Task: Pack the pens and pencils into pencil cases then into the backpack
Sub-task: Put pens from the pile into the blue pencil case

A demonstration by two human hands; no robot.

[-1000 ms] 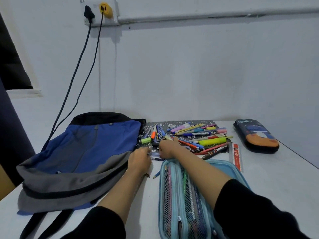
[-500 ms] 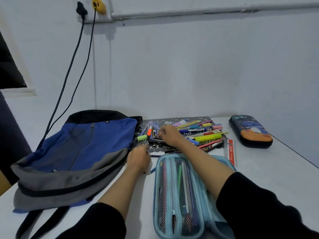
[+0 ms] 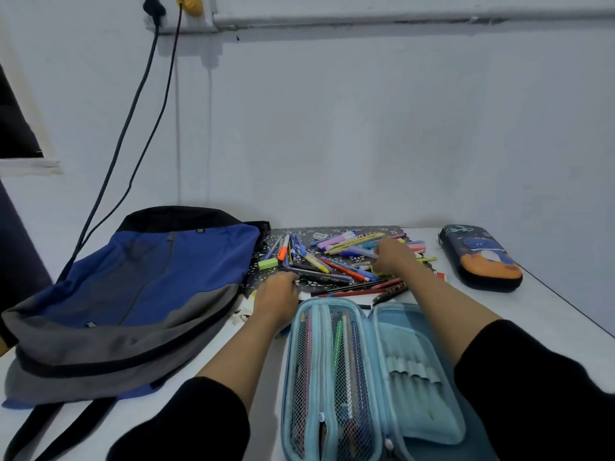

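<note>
On table [image 3: 549, 327], light-blue pencil case [image 3: 416, 377] lies open with a few pens in its mesh pocket. Most of pen pile [image 3: 336, 266] is unpacked on mat [image 3: 301, 231]. Dark case [image 3: 482, 257] closed, backpack [image 3: 133, 287] flat at left. Right hand [image 3: 394, 259] on pile, left hand [image 3: 278, 296] at mat edge, both grips unclear.

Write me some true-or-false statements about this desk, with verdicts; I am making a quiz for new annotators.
1. The light blue fabric pencil case lies open before the person. True.
2. The dark hard-shell pencil case with the orange patch stands open. False: it lies shut at the right side of the white table.
3. The blue and grey fabric backpack lies left of the loose pens. True.
4. The right hand is inside the backpack. False: it reaches over the loose pens.
5. Pens show through the light blue case's mesh pocket. True.
</note>
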